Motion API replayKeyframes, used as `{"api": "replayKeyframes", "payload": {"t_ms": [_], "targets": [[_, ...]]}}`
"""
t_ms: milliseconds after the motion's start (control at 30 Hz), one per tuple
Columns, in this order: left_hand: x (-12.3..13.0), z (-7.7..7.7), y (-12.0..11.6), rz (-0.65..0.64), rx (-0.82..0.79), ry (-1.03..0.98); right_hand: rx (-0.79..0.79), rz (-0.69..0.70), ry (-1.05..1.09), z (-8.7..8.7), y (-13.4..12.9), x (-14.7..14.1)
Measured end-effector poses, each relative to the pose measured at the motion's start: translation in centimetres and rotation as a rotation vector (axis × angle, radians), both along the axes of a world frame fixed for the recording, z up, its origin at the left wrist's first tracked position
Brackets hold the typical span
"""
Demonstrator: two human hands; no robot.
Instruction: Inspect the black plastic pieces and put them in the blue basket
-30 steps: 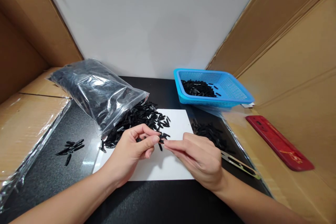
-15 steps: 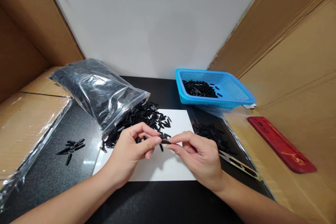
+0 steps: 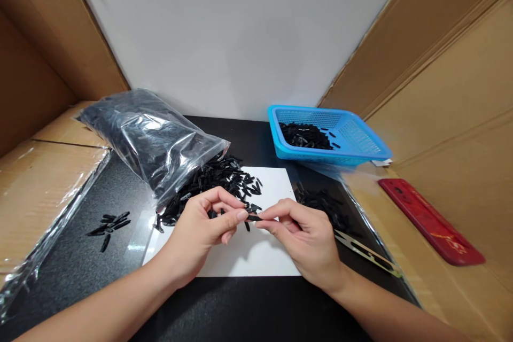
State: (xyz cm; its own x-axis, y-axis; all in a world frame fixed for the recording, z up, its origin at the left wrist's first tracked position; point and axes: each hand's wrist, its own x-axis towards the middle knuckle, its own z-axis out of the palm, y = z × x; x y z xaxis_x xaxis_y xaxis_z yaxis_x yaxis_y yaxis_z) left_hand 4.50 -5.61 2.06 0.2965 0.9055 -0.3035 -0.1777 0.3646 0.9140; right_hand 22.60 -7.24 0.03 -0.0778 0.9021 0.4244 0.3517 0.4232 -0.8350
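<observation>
My left hand (image 3: 206,227) pinches one end of a small, narrow black plastic piece (image 3: 254,218) between thumb and index finger. At the piece's other end, the thumb and index fingertips of my right hand (image 3: 306,240) are closed on it. Both hands are held above a white sheet (image 3: 248,259). Just behind them lies a heap of similar black pieces (image 3: 216,176), partly hidden by my left hand. A clear plastic bag (image 3: 148,139) filled with dark contents leans over the heap's left side.
At the back right stands a blue basket (image 3: 352,141) with black pieces inside. More black pieces (image 3: 323,206) lie right of the sheet, near a flat metal tool (image 3: 366,254). A few pieces (image 3: 108,224) lie at left. A red case (image 3: 430,222) rests on the cardboard.
My right fingertips have shifted slightly along the black piece, and more of its end shows. My left hand keeps its grip almost unmoved.
</observation>
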Motion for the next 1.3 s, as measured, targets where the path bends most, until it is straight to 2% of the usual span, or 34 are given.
{"api": "replayKeyframes", "payload": {"t_ms": [233,400,500,600,700,800,933,1100,1200,1300], "targets": [[0.2,0.2,-0.2,-0.021,-0.099,-0.080,-0.389,0.024,0.188,0.4,0.3,-0.4],[0.2,0.2,-0.2,-0.044,-0.142,-0.081,-0.492,0.090,0.247,0.9,0.7,-0.3],[0.2,0.0,-0.1,-0.026,-0.072,-0.014,-0.497,0.135,0.050,2.0,1.5,1.6],[0.1,-0.4,-0.1,-0.025,-0.019,0.052,-0.417,0.141,-0.307,2.7,2.6,5.4],[-0.1,-0.8,0.0,-0.041,0.002,0.094,-0.290,0.084,-0.570,2.3,3.5,9.4],[-0.1,-1.0,0.0,-0.051,0.007,0.112,-0.183,0.033,-0.682,1.9,3.7,10.7],[0.0,-1.0,0.2,-0.060,0.002,0.109,-0.108,-0.044,-0.525,2.5,2.6,7.3],[0.2,-0.8,0.2,-0.076,-0.008,0.072,-0.003,0.188,-0.288,1.9,1.1,2.2],[0.1,-0.5,0.1,-0.087,-0.003,0.074,-0.005,0.220,-0.192,1.0,1.0,1.4],[0.1,-0.2,0.1,-0.082,-0.058,0.037,-0.074,0.125,-0.155,0.8,1.0,1.3]]}}
